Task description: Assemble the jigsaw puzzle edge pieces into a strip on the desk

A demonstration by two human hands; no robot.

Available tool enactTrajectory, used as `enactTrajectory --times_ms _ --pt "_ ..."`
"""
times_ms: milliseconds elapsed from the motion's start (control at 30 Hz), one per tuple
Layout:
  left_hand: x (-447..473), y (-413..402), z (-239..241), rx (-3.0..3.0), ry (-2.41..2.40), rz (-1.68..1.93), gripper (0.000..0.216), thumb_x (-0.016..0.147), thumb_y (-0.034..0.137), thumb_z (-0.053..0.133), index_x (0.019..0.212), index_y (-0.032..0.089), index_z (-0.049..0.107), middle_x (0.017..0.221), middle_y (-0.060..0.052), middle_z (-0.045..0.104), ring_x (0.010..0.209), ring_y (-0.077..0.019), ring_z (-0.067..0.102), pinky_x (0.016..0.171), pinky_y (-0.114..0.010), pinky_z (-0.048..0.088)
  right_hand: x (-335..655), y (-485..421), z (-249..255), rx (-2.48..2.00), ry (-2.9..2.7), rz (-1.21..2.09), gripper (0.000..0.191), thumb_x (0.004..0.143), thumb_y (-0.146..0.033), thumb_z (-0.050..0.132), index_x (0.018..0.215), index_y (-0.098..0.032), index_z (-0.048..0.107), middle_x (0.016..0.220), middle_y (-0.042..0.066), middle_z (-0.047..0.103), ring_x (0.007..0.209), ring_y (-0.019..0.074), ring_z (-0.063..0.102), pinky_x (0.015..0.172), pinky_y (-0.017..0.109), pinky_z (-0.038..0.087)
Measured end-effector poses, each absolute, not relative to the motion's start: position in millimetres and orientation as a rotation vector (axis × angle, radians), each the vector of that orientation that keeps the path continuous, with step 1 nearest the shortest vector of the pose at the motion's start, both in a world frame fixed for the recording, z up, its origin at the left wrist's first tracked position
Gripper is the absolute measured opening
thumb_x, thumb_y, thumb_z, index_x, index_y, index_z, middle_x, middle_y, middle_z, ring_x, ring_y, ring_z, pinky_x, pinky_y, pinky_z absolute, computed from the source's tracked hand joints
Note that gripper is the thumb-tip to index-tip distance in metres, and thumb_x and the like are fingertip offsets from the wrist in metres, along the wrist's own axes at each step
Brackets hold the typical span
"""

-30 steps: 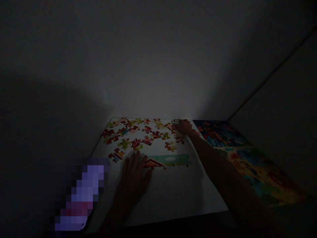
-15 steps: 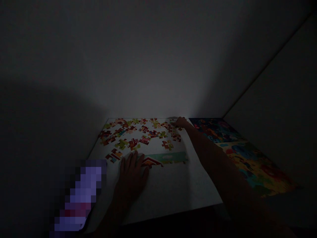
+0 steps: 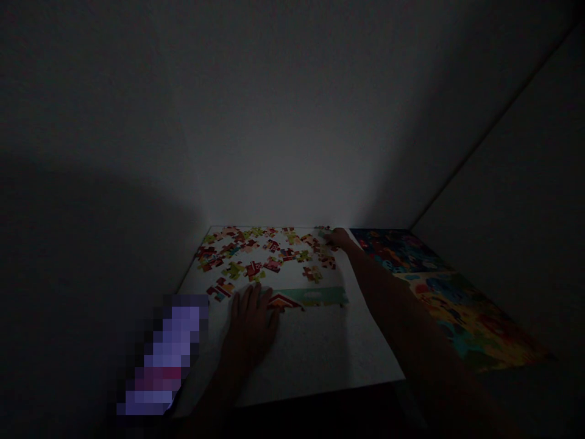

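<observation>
The scene is very dark. My left hand (image 3: 250,317) lies flat with fingers spread on a white board (image 3: 315,353), its fingertips at the left end of a joined strip of puzzle pieces (image 3: 308,297) in green and red. My right hand (image 3: 339,237) reaches to the far right corner of the board, fingers bent over a loose piece there; whether they grip it is too dim to tell. Several loose coloured puzzle pieces (image 3: 256,250) are scattered over the far half of the board.
Two colourful printed sheets or finished puzzles (image 3: 457,305) lie to the right of the board. A blurred purple patch (image 3: 159,360) sits at the board's left front corner. Plain walls close in behind and to the right.
My right hand has stayed at the far right corner among the loose pieces with small shifts. The left hand has kept its place by the joined strip. The view moved slightly.
</observation>
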State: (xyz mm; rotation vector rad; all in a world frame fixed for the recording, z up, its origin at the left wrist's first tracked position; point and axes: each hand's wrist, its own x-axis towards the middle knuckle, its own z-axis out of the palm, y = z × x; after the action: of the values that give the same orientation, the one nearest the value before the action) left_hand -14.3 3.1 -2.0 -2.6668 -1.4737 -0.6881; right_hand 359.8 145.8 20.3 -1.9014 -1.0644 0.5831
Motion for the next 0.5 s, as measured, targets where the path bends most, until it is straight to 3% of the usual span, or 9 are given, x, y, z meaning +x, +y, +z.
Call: enactTrajectory --times_ms 200,500 --pt "-16 7 -2 -2.704 -1.474 -0.64 0.046 0.094 0.038 0.045 0.132 0.017 0.058 0.143 -0.016 0.052 0.135 -0.0344 0.044 0.113 -0.06 0.029 366 122 25 -1.829 -0.886 0.589 0.026 0.069 -0.035 0.076 0.069 -0.016 0.059 0.055 0.002 0.061 0.052 0.0159 0.06 0.051 0.027 0.05" --pt "-13 4 6 -2.696 -1.502 -0.609 0.044 0.094 0.035 0.045 0.131 0.015 0.06 0.141 -0.017 0.054 0.134 -0.0352 0.044 0.113 -0.059 0.029 381 52 24 -1.565 -0.756 0.6 0.036 0.063 -0.048 0.072 0.079 -0.018 0.061 0.08 0.004 0.071 0.075 0.0177 0.067 0.067 0.028 0.054"
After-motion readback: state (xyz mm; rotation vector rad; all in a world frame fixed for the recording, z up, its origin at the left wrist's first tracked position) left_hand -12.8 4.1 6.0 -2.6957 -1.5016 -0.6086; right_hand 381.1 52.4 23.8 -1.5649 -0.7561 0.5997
